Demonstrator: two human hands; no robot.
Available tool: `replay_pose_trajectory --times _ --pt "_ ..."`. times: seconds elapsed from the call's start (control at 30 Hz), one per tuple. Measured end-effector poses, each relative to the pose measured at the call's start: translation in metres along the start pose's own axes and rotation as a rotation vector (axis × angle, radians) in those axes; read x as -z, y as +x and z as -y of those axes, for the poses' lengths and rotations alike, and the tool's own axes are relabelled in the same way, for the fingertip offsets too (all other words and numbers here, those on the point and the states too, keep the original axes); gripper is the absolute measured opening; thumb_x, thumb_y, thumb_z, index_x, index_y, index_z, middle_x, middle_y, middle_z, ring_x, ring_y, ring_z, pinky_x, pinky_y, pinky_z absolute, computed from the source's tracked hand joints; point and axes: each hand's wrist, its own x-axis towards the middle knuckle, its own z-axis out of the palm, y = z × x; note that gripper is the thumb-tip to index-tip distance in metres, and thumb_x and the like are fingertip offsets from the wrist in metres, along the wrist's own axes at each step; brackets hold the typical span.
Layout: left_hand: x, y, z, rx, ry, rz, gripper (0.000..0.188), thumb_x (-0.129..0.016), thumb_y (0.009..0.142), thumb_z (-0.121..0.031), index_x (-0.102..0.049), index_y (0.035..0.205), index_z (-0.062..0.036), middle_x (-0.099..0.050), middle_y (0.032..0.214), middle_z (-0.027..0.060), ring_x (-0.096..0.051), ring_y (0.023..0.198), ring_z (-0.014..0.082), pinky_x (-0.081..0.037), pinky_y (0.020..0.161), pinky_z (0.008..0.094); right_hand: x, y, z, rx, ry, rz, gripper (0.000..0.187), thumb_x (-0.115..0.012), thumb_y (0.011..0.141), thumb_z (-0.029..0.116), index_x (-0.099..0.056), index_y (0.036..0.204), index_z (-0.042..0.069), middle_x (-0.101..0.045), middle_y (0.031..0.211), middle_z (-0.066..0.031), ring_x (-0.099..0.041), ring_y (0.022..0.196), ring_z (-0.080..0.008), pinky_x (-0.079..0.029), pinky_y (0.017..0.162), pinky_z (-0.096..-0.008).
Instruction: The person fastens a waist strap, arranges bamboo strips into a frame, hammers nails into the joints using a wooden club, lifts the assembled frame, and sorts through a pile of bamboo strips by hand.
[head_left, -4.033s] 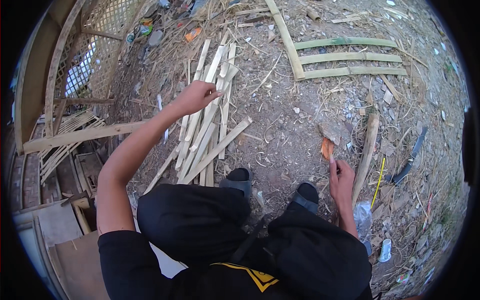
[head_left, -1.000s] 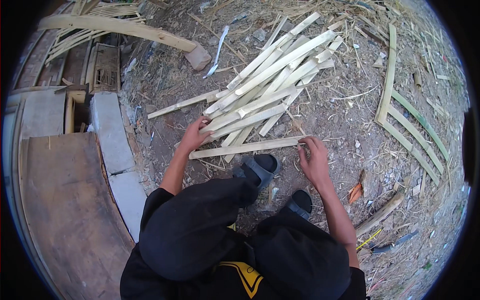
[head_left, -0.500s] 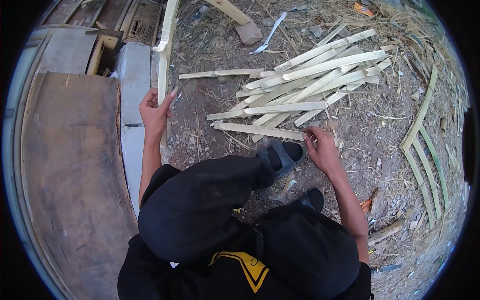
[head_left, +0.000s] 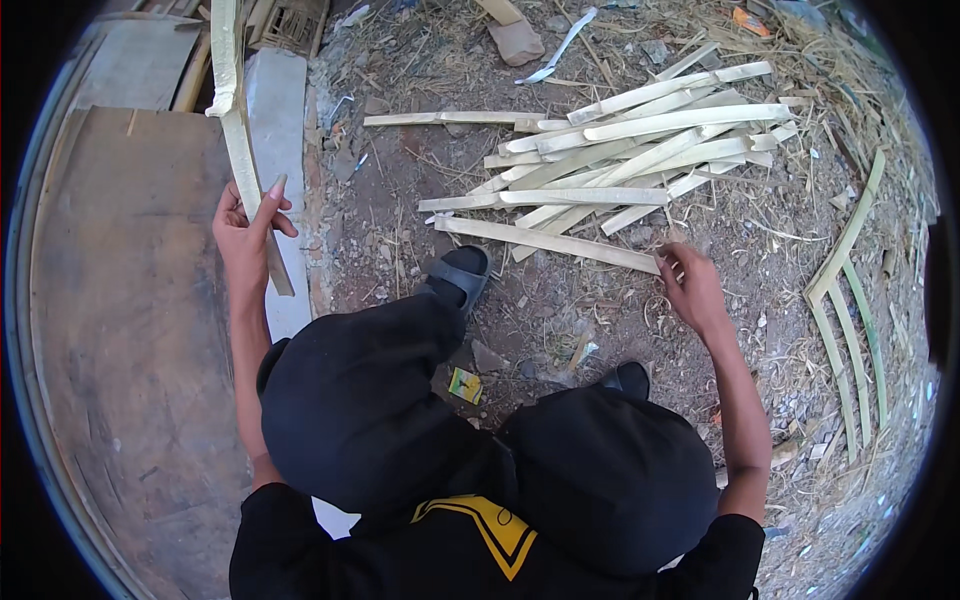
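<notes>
My left hand (head_left: 250,235) is closed around a long, pale split bamboo strip (head_left: 240,145) that has a raised node partway up. The strip stands steeply over the concrete slab and board at the left, its top passing out of view. Off to the right, my right hand (head_left: 694,288) pinches the right end of another bamboo strip (head_left: 545,245). That strip lies along the near side of a loose pile of bamboo strips (head_left: 640,150) on the ground.
A large brown board (head_left: 140,300) lies at the left, beside a pale concrete slab (head_left: 278,120). Green bamboo strips (head_left: 845,290), bent at an angle, rest at the far right. My sandalled foot (head_left: 462,278) stands before the pile, near a small yellow packet (head_left: 465,385). A brick piece (head_left: 517,42) lies at the back.
My left hand has carried its strip leftward and tilted it. My right hand has slid to the right end of the near strip. My left foot has shifted left, showing the yellow packet.
</notes>
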Motion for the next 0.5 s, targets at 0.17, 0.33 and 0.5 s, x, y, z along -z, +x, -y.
replay_pose_trajectory --times 0.17,0.33,0.5 --pt "-0.021 0.017 0.016 0.004 -0.003 0.130 0.019 -0.073 0.093 -0.016 -0.062 0.100 -0.0026 -0.054 0.060 -0.0008 -0.046 0.044 0.0054 -0.037 0.041 0.0205 0.007 -0.039 -0.014 -0.155 -0.008 -0.034 0.016 -0.065 0.092 0.011 -0.067 0.100 -0.002 -0.069 0.086 -0.0199 -0.069 0.071 -0.0338 -0.054 0.068 -0.0414" --pt "-0.054 0.043 0.037 0.077 -0.042 0.203 0.017 -0.076 0.090 -0.014 -0.066 0.091 -0.0010 -0.054 0.059 -0.0020 -0.045 0.042 0.0047 -0.033 0.040 0.0212 0.000 -0.080 -0.010 -0.329 -0.058 -0.078 0.017 -0.066 0.092 0.012 -0.066 0.100 -0.003 -0.069 0.083 -0.0204 -0.068 0.068 -0.0326 -0.053 0.066 -0.0411" --pt "-0.100 0.080 0.082 0.095 -0.106 0.348 0.017 -0.075 0.090 -0.013 -0.066 0.096 -0.0001 -0.056 0.060 -0.0014 -0.046 0.041 0.0050 -0.034 0.038 0.0207 -0.015 -0.102 -0.013 -0.470 -0.080 -0.158 0.017 -0.067 0.092 0.013 -0.067 0.100 -0.002 -0.069 0.083 -0.0209 -0.069 0.067 -0.0322 -0.053 0.065 -0.0408"
